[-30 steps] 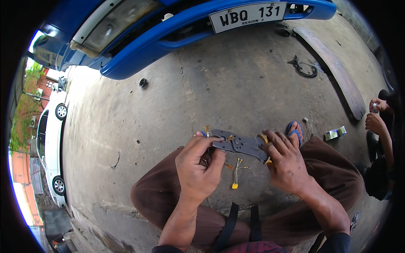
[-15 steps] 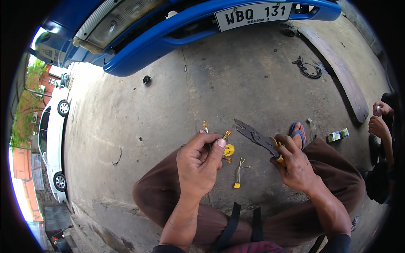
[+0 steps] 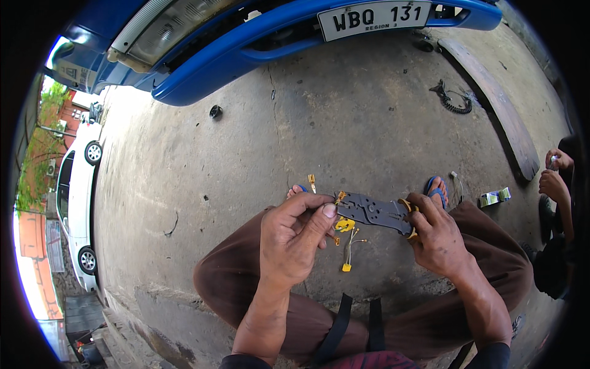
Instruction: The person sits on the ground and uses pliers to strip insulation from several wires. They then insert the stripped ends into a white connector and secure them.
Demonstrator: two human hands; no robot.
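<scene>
My left hand [image 3: 294, 230] pinches a brass crimp terminal [image 3: 340, 197] between thumb and forefinger. Another brass terminal [image 3: 311, 179] sticks up beyond its fingers, and a third [image 3: 337, 241] shows below its fingertips. By those fingertips is a yellow piece [image 3: 345, 226], partly covered; whether it hangs from the hand I cannot tell. My right hand [image 3: 437, 237] is wrapped round the yellow handles of dark crimping pliers [image 3: 375, 213]. Their jaw end meets the terminal at my left fingertips. On the concrete below lies a small yellow connector [image 3: 346, 267] with thin wires.
A blue vehicle bumper [image 3: 246, 52] spans the far side. At the right lie a long board [image 3: 491, 101], a coiled black cord [image 3: 453, 101] and a small box [image 3: 495, 197]. Another person's hands [image 3: 556, 172] are at the right edge. A white car [image 3: 77, 203] stands at the left.
The crimping pliers have moved left and levelled out, so their jaw end now meets the terminal. My left hand stays nearly in place, still pinching it.
</scene>
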